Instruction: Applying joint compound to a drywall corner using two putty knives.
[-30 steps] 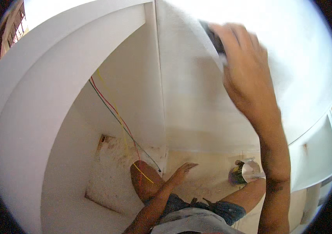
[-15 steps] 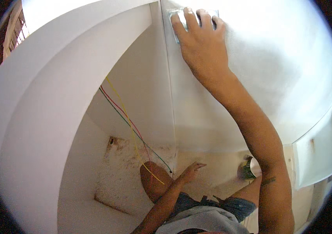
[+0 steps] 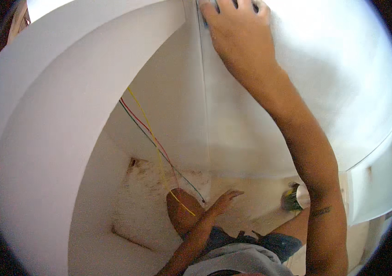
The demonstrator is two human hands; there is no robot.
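The right arm reaches upward with bent elbow; the right hand shows its back, with the fingers spread and slightly bent. The left forearm passes in front of the left leg, and the left hand is loosely extended, its fingers pointing to the right.

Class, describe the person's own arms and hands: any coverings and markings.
The left hand and right hand wear no gloves, and no sleeves show on the left arm or right arm. A small dark marking sits near the right elbow, too blurred to make out.
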